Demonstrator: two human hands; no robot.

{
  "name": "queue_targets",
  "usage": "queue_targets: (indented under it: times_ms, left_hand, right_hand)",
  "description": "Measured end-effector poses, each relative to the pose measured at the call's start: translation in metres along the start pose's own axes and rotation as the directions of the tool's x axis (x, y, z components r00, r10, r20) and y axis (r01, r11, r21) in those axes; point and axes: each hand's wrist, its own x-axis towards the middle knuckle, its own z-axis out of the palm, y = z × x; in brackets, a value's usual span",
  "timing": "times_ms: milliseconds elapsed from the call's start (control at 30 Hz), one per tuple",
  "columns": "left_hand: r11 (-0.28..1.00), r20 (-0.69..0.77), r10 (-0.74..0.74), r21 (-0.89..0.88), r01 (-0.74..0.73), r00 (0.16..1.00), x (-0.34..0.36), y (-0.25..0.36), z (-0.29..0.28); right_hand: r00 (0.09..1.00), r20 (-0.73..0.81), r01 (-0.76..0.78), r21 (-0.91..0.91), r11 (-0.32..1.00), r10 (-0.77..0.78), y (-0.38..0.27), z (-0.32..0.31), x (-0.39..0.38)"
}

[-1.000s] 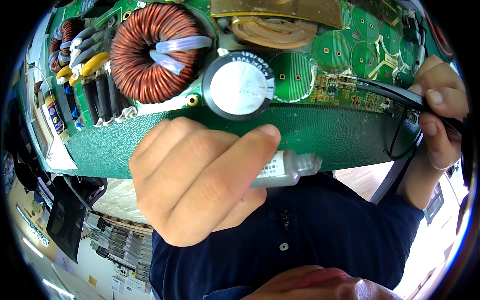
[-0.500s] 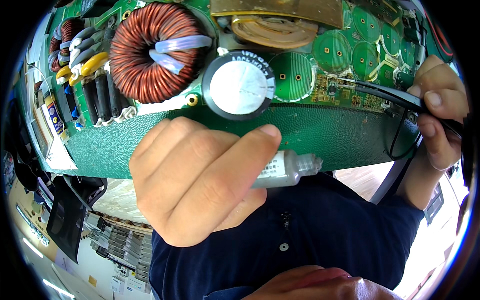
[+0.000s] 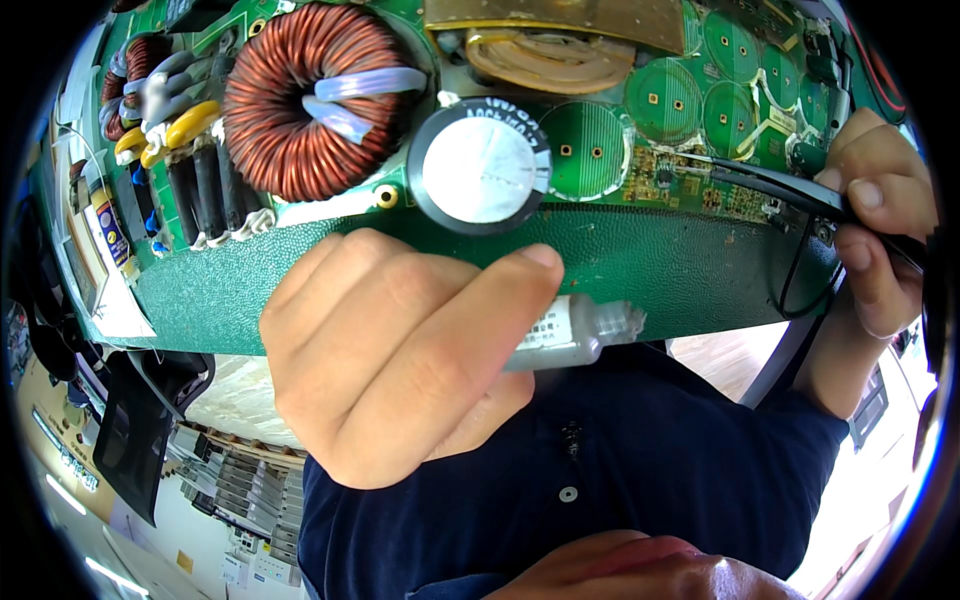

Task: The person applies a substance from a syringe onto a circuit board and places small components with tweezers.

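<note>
My left hand [image 3: 400, 360] is closed around a small translucent plastic bottle [image 3: 560, 333] with a white label. The bottle lies sideways, its ragged narrow neck pointing right, over the front edge of the green mat. In my right hand [image 3: 880, 200], at the far right, is a slim black tool with a thin pale tip, seemingly tweezers [image 3: 775, 183]. The fingers pinch it. The tip reaches left over small parts near a little dark chip [image 3: 664, 179] on the green circuit board [image 3: 640, 190]; contact cannot be made out.
A large copper-wound toroid coil [image 3: 270, 110] and an upright capacitor [image 3: 478, 177] stand on the board. Beside them are round capacitor footprints [image 3: 582, 150] and a brown metal-framed coil [image 3: 550, 60]. A black cable [image 3: 790, 290] loops near my right hand. The green mat [image 3: 690, 270] lies in front.
My left hand and the bottle have shifted up very slightly. The right hand and its tool look almost still.
</note>
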Motion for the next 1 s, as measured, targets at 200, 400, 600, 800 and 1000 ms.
queue_targets:
  times_ms: [200, 400, 600, 800, 1000]
  left_hand:
    - [1.000, -0.022, 0.004, -0.006, -0.004, 1.000, 0.000, 0.000, 0.002]
    - [1.000, -0.008, -0.007, 0.001, 0.007, 1.000, 0.001, 0.001, 0.002]
    - [1.000, -0.023, 0.010, 0.014, -0.010, 1.000, 0.001, 0.000, 0.000]
    - [0.999, -0.101, 0.033, 0.014, -0.031, 0.994, 0.001, -0.002, 0.007]
    - [0.999, -0.107, 0.041, 0.027, -0.038, 0.993, 0.001, -0.002, 0.006]
  right_hand:
    - [1.000, 0.004, 0.007, 0.004, 1.000, -0.007, 0.001, 0.000, 0.001]
    - [1.000, 0.004, 0.003, 0.005, 1.000, -0.003, 0.002, -0.001, -0.002]
    - [0.994, -0.100, -0.041, 0.070, 0.997, 0.048, 0.000, -0.003, -0.010]
    - [0.984, -0.166, -0.025, 0.247, 0.969, 0.068, -0.014, 0.010, -0.003]
    - [0.985, -0.168, -0.007, 0.227, 0.974, 0.046, -0.023, 0.017, 0.001]
